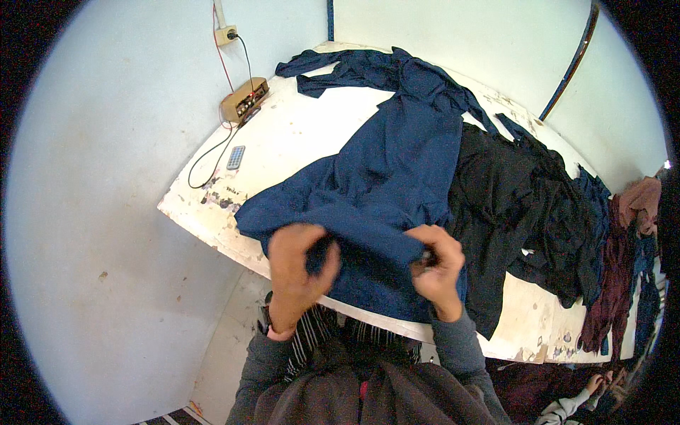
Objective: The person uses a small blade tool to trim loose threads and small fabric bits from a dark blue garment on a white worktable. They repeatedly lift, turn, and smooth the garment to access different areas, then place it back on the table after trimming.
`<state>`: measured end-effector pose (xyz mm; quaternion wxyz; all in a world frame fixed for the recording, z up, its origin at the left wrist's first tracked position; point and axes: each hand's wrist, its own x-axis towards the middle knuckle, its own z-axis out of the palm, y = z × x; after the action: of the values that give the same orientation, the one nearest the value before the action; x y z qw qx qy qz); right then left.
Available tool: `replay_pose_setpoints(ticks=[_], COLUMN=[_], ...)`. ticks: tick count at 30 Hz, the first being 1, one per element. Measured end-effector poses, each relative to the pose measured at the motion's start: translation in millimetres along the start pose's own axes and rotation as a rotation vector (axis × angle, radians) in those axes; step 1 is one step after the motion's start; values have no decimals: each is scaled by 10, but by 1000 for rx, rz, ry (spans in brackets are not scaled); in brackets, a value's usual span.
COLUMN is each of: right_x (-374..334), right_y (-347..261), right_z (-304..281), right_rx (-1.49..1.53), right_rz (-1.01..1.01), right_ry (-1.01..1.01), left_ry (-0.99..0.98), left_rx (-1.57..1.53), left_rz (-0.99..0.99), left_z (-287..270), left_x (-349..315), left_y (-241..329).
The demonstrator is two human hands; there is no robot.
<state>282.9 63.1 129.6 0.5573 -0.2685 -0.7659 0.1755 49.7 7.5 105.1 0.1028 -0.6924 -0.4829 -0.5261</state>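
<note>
A dark blue garment (404, 163) lies stretched across the white table, its near end raised in a fold between my hands. My left hand (301, 265) is blurred and curls round the left part of this fold, thumb and fingers bent about the cloth. At the fold's right end, my right hand (439, 265) is closed on the fabric. A small dark thing shows between the right thumb and fingers; I cannot make out what it is. The near edge of the garment hangs toward my body.
Black garments (503, 191) lie heaped to the right, with maroon clothing (615, 283) beyond. A brown radio-like box (244, 99), its cord and a small remote control (236, 157) are on the white table (297, 134) at left. Another person's hand (593, 384) shows at lower right.
</note>
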Motion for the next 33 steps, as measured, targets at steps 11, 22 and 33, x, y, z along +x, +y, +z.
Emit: replay_pose_setpoints(ticks=[11,22,33], right_x=[135,-161,-337], right_y=[85,586,950], right_z=[-1106,-1401,-1567], right_rx=[563,589,602], right_rz=[703,916,1008], right_ry=[643,728,694], left_ry=[-272,-515,-583], left_rx=[-959,-306,-902], left_rz=[-766,-427,-702], left_z=[-98,-13,208], left_x=[147,354,737], left_y=[-1018,-559,-566])
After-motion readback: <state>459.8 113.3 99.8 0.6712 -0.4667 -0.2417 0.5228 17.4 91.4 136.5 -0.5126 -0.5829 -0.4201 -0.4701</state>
